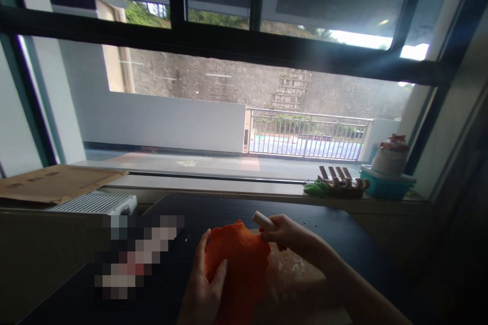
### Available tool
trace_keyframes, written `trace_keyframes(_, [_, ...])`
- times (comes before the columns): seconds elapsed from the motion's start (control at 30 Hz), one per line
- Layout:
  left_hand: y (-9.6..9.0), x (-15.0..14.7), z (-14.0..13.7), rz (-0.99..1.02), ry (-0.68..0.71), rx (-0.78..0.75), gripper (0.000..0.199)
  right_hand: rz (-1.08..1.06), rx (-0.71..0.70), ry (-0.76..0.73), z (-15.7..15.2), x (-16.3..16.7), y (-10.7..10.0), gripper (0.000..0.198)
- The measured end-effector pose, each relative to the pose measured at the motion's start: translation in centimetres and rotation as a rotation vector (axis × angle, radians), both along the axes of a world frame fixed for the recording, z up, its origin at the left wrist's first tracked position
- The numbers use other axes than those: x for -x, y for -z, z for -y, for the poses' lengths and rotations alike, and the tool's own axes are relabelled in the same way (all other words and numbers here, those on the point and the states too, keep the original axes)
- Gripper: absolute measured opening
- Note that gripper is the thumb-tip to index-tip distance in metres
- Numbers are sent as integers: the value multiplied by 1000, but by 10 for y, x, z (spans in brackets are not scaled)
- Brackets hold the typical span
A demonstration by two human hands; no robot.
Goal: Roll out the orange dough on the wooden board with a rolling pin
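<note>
An orange sheet (240, 259) with a wavy, uneven edge is in front of me; it looks like flattened clay, though its material is not certain. My left hand (204, 277) grips its left side, thumb on the face and fingers around the edge. In my right hand (280, 231) is a short pale rod (264, 221), which sticks out up and to the left near the sheet's upper right edge. Under the sheet and my right forearm lies a tan board (293, 284) with whitish smears. The lower part of the sheet is in shadow.
The dark table (213, 205) stands against a window sill. On the sill are a teal box (387, 183) with a white jar (389, 158) on top, and a brown ribbed object (339, 180). A brown paper envelope (57, 183) lies at left. A blurred patch covers the table's left.
</note>
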State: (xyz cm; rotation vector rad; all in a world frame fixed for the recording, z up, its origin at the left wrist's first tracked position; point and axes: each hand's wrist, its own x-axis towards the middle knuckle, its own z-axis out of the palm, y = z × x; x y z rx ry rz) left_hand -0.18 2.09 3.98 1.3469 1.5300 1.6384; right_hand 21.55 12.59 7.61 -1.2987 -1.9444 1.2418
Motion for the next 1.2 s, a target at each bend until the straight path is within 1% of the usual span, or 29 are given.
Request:
trace_keyframes(0.13, [-2, -2, 1, 14, 44, 65, 64, 34, -30, 86, -1, 4, 3, 21])
trace_keyframes(0.23, [-3, -2, 1, 25, 62, 95, 64, 8, -35, 86, -1, 4, 2, 21])
trace_keyframes(0.33, [-5, -3, 2, 12, 48, 88, 63, -6, -28, 65, 3, 6, -1, 21])
trace_keyframes(0.47, [-5, -2, 3, -24, 24, 78, 62, 54, -32, 99, 8, 9, -5, 19])
trace_keyframes(0.7, [-1, -2, 0, -59, -1, 52, 59, 47, -31, 131, 7, -4, 2, 25])
trace_keyframes(0.83, [-1, -3, -2, -40, 22, 91, 60, 14, -32, 88, 8, -14, -2, 33])
trace_keyframes(0.93, [0, -2, -4, -18, 32, 86, 60, 54, -38, 123, 15, -19, -11, 50])
trace_keyframes(0.97, [0, -1, -5, -9, 16, 82, 60, 80, -55, 126, 18, -20, -14, 56])
trace_keyframes(1.03, [1, 0, -6, 2, -20, 83, 59, 159, -133, 107, 24, -20, -19, 64])
trace_keyframes(1.1, [2, -1, -6, -17, -33, 84, 61, 280, -242, 104, 29, -18, -22, 66])
trace_keyframes(1.2, [6, -4, -7, -105, 7, 87, 68, 458, -373, 185, 36, -11, -18, 63])
